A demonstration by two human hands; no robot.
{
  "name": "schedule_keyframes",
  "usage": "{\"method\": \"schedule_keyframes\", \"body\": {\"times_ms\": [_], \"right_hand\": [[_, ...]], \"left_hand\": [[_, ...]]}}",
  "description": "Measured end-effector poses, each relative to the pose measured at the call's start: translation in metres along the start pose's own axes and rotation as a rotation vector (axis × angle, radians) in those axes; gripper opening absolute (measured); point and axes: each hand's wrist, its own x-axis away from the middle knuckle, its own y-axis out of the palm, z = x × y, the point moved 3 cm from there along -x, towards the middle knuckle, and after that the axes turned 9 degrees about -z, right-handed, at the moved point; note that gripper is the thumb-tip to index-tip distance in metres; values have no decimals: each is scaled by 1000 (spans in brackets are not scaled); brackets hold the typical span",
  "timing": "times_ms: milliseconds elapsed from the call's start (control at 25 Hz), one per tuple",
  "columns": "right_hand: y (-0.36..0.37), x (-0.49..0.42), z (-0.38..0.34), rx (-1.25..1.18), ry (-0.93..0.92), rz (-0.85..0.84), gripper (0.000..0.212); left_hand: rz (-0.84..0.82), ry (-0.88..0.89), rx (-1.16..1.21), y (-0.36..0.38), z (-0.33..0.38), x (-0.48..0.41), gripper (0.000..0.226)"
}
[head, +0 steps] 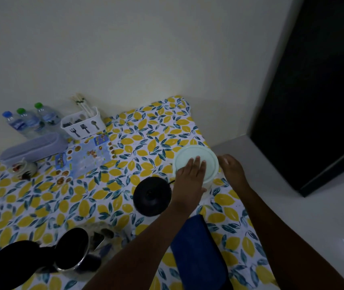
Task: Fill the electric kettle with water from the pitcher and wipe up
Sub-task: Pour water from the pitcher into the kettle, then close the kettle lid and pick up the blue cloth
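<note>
Kettle [72, 251] is standing open at the near left of the surface [108, 197], its black lid [8, 263] tipped back, with the black base [152, 195] lying further right. Right of that base, the pitcher [196, 166] is sitting near the surface's far right edge, still capped. The left hand [190, 176] is lying flat and spread on the pale lid [200, 158], fingers straight, gripping nothing. The right hand [232, 168] is curling loosely against the pitcher's side. Steadying the body while lifting the lid squarely should be avoiding spills.
</note>
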Motion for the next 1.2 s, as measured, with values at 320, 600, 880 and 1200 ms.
{"method": "schedule_keyframes", "body": {"times_ms": [320,600,880,1200], "right_hand": [[40,103,-9,415,-359,87,77],[130,178,-48,611,-450,-102,98],[230,232,-92,713,-547,-263,111],[287,258,-125,762,-519,-329,116]], "left_hand": [[123,54,181,4,-33,68,75],[213,-59,270,5,-93,187,62],[299,-210,302,-8,-161,289,56],[486,-474,235,-25,-237,385,51]]}}
